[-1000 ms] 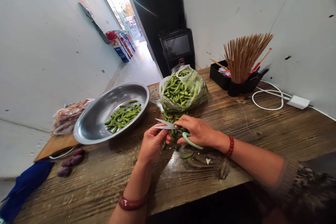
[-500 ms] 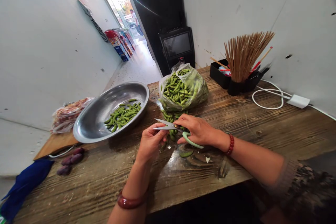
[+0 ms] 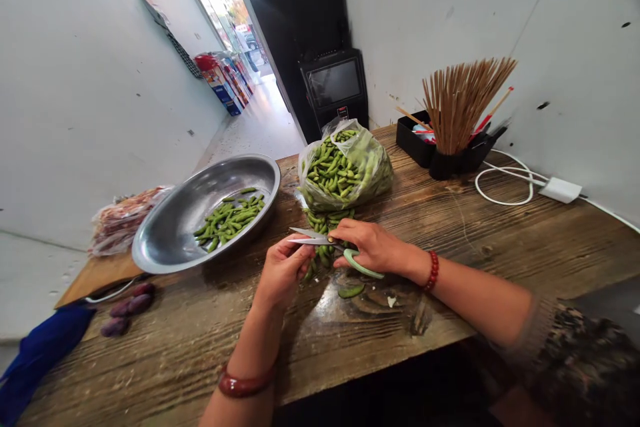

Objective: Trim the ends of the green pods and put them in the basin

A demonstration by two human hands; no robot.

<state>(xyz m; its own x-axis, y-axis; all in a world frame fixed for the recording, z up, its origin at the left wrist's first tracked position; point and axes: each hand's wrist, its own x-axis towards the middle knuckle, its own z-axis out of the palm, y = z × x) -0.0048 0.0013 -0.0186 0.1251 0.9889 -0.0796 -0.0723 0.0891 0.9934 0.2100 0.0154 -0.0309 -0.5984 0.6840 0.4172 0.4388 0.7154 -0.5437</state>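
My right hand [image 3: 367, 247] is wrapped round a pair of scissors [image 3: 359, 264] with pale green handles. Its blades point left, slightly apart, over the fingertips of my left hand [image 3: 284, 270]. The left fingers are pinched together by the blades; what they hold is too hidden to make out. Just behind both hands, loose edamame pods [image 3: 325, 255] spill from a clear plastic bag [image 3: 377, 177] full of pods. One single pod [image 3: 351, 291] lies on the wooden table in front of the right hand.
A wide steel basin [image 3: 167, 230] with edamame pods stands at the left. Beyond it sits a bagged food pack [image 3: 125, 220] on a wooden board [image 3: 95, 279]. Purple, roundish items [image 3: 131, 305] lie nearer. A black holder of bamboo skewers [image 3: 457, 120] and a white cable [image 3: 505, 199] are at the right.
The scissor blades have come closer together. Both hands remain near the same spot, and the whole view has shifted slightly.
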